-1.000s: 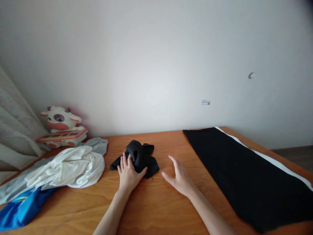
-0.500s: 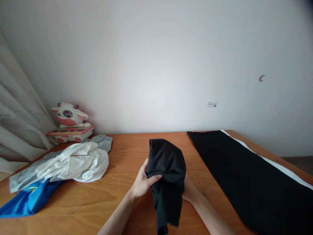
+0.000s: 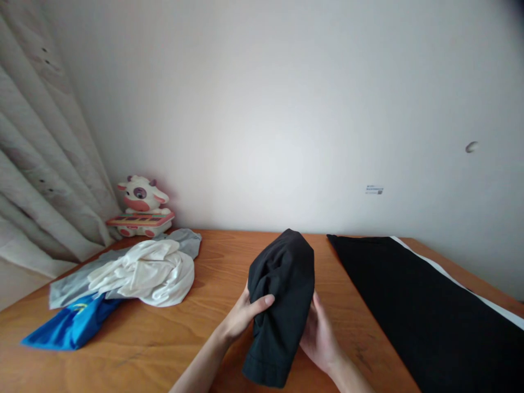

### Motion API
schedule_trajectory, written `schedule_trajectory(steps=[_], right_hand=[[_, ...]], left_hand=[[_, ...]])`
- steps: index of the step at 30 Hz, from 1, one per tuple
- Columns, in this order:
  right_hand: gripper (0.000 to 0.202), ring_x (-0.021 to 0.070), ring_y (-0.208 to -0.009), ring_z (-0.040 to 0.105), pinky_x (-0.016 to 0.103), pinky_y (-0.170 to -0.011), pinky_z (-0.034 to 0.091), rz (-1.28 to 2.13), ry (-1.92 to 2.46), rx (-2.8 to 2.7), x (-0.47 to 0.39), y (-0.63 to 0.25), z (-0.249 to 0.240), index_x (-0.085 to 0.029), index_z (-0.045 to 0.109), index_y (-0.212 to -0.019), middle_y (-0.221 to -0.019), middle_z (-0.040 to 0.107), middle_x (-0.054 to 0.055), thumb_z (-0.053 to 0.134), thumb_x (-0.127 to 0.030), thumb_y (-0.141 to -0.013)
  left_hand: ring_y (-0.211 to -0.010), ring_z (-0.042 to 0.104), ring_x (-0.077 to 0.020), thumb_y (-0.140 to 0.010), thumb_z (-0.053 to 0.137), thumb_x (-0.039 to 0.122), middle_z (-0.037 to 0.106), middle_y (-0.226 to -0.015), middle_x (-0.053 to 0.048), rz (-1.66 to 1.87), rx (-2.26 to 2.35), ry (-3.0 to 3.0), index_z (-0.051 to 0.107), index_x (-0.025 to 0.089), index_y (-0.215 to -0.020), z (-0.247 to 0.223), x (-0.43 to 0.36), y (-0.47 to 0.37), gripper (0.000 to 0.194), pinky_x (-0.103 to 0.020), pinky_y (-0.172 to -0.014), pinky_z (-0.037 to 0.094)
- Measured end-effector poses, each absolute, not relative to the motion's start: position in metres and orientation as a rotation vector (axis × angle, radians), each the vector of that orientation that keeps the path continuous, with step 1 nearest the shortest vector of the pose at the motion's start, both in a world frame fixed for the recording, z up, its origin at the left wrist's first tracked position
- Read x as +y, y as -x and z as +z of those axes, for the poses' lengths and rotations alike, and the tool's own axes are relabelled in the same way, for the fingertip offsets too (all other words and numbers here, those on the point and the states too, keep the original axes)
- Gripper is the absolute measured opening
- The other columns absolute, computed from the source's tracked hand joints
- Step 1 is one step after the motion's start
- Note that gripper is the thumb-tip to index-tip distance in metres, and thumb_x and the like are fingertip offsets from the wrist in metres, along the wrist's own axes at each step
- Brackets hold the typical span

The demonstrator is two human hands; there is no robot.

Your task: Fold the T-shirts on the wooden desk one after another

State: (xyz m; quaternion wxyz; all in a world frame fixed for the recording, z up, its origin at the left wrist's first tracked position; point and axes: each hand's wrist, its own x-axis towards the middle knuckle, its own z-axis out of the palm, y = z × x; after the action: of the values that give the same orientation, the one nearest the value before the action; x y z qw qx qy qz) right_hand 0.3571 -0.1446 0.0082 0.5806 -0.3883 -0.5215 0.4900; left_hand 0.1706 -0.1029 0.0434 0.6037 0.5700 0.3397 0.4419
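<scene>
A bunched black garment [image 3: 286, 295] is held up over the wooden table, its hemmed end hanging toward me. My left hand [image 3: 243, 315] grips its left side, thumb pressed on the front and fingers hidden behind the cloth. Against the right edge of the garment is my right hand [image 3: 319, 334], closed on it from the side and behind. Part of the right hand's fingers is covered by the fabric.
A long black cloth with a white stripe [image 3: 409, 295] lies flat along the right of the table [image 3: 196, 333]. At the left are a crumpled white cloth [image 3: 151, 273], a grey cloth [image 3: 69, 284] and a blue cloth [image 3: 73, 325]. Behind them sits a cow toy keyboard [image 3: 141, 210].
The black garment has been turned in my hands; a wide hemmed end now hangs where narrow loose folds hung. More of my right hand shows. The view has shifted slightly left.
</scene>
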Motion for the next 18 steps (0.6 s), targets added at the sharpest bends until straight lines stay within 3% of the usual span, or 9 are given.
schedule_trajectory(steps=[3,6,8,12,18], right_hand=[[0.065,0.0317,-0.106,0.072,0.047,-0.090,0.058,1.367,0.981,-1.073,-0.144,-0.355,0.012,-0.023,0.074,-0.115,-0.108,0.078,0.011,0.051,-0.076,-0.084],[0.056,0.0339,-0.116,0.067,0.043,-0.098,0.054,1.199,1.208,-1.022,-0.137,-0.360,0.010,-0.020,0.075,-0.107,-0.112,0.077,0.010,0.078,-0.063,-0.070],[0.060,0.0328,-0.116,0.066,0.039,-0.096,0.055,1.122,1.229,-0.974,-0.129,-0.365,0.003,-0.020,0.072,-0.109,-0.115,0.076,0.009,0.081,-0.061,-0.067],[0.072,0.0266,-0.098,0.070,0.035,-0.078,0.059,1.147,1.168,-0.845,-0.117,-0.373,-0.016,-0.023,0.062,-0.121,-0.115,0.072,0.006,0.078,-0.066,-0.066],[0.080,0.0208,-0.082,0.067,0.031,-0.072,0.058,1.174,1.186,-0.853,-0.116,-0.373,-0.023,-0.020,0.062,-0.115,-0.104,0.068,0.006,0.082,-0.070,-0.056]], left_hand=[[-0.122,0.062,-0.0373,-0.068,0.083,0.046,0.070,-0.126,-0.014,1.028,0.745,-1.043,0.065,0.016,-0.122,0.037,-0.108,-0.181,0.064,-0.051,-0.106,0.048],[-0.116,0.065,-0.0358,-0.063,0.085,0.036,0.075,-0.115,-0.011,1.185,0.834,-1.016,0.069,0.015,-0.112,0.032,-0.109,-0.192,0.055,-0.048,-0.105,0.048],[-0.116,0.064,-0.0337,-0.064,0.083,0.032,0.075,-0.114,-0.009,1.307,0.892,-1.065,0.069,0.016,-0.113,0.034,-0.109,-0.192,0.053,-0.045,-0.106,0.047],[-0.119,0.063,-0.0313,-0.071,0.078,0.035,0.073,-0.118,-0.009,1.481,1.019,-1.118,0.067,0.017,-0.118,0.047,-0.110,-0.168,0.052,-0.042,-0.107,0.045],[-0.126,0.057,-0.0298,-0.078,0.073,0.042,0.065,-0.128,-0.010,1.894,1.374,-1.400,0.059,0.019,-0.128,0.095,-0.101,-0.082,0.057,-0.043,-0.111,0.042]])
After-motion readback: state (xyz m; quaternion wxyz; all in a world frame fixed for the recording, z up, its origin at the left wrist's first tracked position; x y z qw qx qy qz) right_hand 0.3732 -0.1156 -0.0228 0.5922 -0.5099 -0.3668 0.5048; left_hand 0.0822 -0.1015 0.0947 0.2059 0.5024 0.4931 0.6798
